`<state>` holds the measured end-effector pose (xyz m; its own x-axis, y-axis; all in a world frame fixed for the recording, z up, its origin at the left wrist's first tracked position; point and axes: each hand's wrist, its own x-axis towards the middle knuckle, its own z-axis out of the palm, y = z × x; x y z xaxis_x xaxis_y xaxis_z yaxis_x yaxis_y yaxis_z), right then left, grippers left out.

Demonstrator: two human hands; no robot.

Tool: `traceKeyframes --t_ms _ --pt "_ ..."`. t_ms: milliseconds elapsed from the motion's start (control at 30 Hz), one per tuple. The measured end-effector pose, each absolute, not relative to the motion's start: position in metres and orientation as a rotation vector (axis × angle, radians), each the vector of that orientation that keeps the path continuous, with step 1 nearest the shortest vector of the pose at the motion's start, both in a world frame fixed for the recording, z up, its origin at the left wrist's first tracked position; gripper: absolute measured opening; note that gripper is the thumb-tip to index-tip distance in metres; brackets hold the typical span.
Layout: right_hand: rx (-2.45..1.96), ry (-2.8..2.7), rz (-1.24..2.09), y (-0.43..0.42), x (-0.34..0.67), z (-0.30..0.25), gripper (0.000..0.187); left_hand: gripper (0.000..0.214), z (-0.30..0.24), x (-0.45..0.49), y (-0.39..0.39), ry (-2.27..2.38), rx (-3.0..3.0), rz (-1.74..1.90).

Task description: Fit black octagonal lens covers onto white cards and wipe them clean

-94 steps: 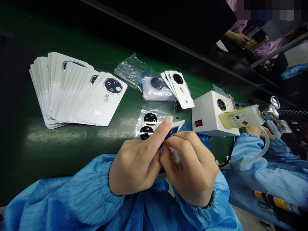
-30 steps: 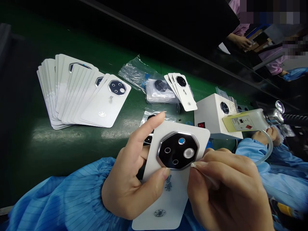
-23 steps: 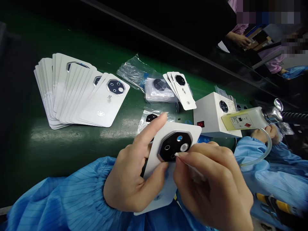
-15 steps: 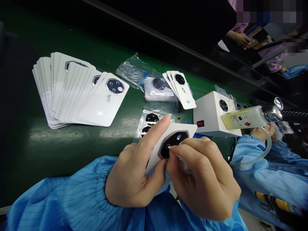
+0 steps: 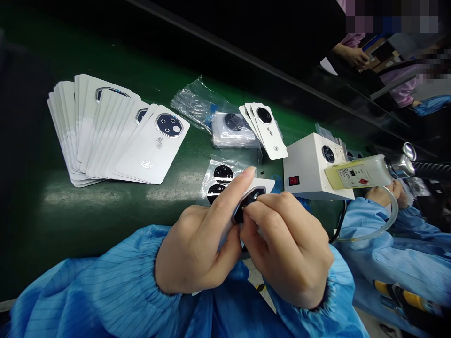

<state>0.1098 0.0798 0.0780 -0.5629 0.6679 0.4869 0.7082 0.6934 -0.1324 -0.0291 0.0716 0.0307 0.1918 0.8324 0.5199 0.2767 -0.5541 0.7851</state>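
Note:
My left hand [image 5: 202, 251] grips a white phone back cover [image 5: 269, 184], which is tilted, with the index finger stretched along its side. The cover's dark, many-sided camera plate [image 5: 240, 213] faces my right hand [image 5: 287, 249]. My right thumb and index finger are pinched together against that plate; whatever lies between them is hidden. Beyond my hands, a clear sheet of black camera-shaped pieces [image 5: 222, 173] lies on the green bench. At the left, several white phone back covers [image 5: 151, 150] are fanned out in overlapping rows.
A bagged stack of covers [image 5: 232, 134] sits behind my hands, beside a few loose covers [image 5: 269, 134]. At the right stand a white box [image 5: 303, 164] with a red switch and a bottle of yellowish liquid [image 5: 355, 173]. A co-worker's blue sleeve [image 5: 366, 216] is close by.
The cover has turned more edge-on and sits slightly lower, so less of its camera plate shows. My right hand has shifted a little left, its fingertips still pinched at the plate.

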Motion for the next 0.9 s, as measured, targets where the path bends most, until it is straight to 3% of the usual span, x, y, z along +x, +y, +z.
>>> traceKeyframes --t_ms 900 --pt "-1.22 -2.369 -0.124 0.0765 0.1083 0.0728 0.013 0.066 0.0305 -0.0287 0.073 1.048 1.965 1.286"
